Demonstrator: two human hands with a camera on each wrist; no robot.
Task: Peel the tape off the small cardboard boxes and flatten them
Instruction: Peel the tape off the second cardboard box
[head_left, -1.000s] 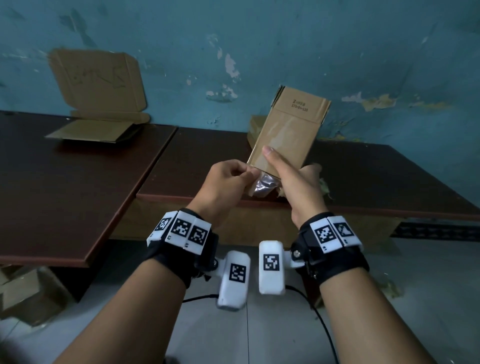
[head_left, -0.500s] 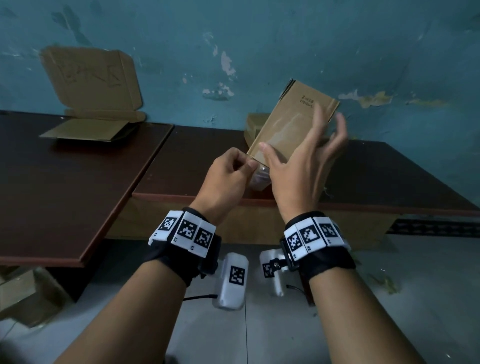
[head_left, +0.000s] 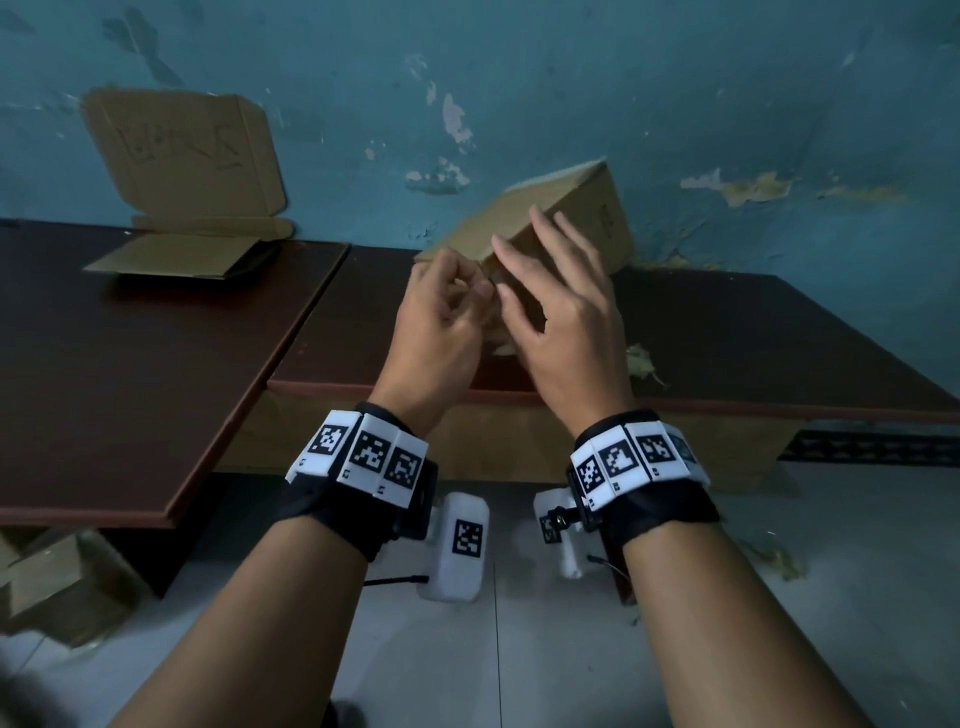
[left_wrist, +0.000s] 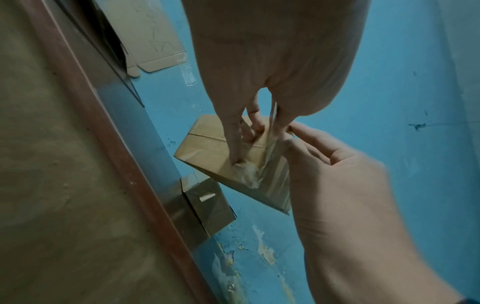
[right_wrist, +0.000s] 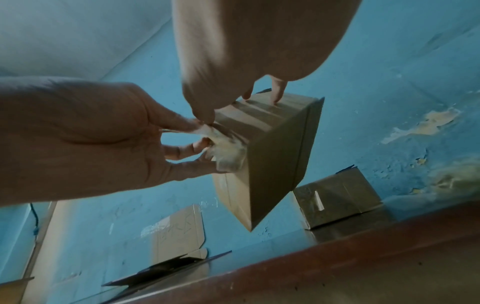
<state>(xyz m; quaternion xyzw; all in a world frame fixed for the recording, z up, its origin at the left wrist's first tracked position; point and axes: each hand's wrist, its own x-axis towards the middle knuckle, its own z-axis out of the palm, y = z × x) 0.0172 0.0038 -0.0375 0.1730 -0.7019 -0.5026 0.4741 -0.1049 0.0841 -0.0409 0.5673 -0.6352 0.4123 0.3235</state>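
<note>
A small brown cardboard box (head_left: 571, 218) hangs tilted in the air above the right table, in front of the blue wall. My right hand (head_left: 558, 306) holds it, with spread fingers (right_wrist: 278, 92) on its upper face and the thumb at the near corner. My left hand (head_left: 447, 312) pinches a crumpled strip of clear tape (right_wrist: 227, 153) that still clings to the box's (right_wrist: 275, 152) near end. In the left wrist view the tape (left_wrist: 248, 171) stretches from my fingertips across the box (left_wrist: 205, 148).
Two dark brown tables (head_left: 130, 338) meet below my hands. A flattened carton (head_left: 182, 171) leans on the wall at the left. Another taped small box (right_wrist: 337, 198) sits on the right table behind the held one. Tape scraps (head_left: 641, 364) lie nearby. Cartons (head_left: 52, 587) stand on the floor.
The box has tipped from upright to a slanted, sideways pose. My right hand went from its lower edge to spread over its face. My left hand kept pinching the tape.
</note>
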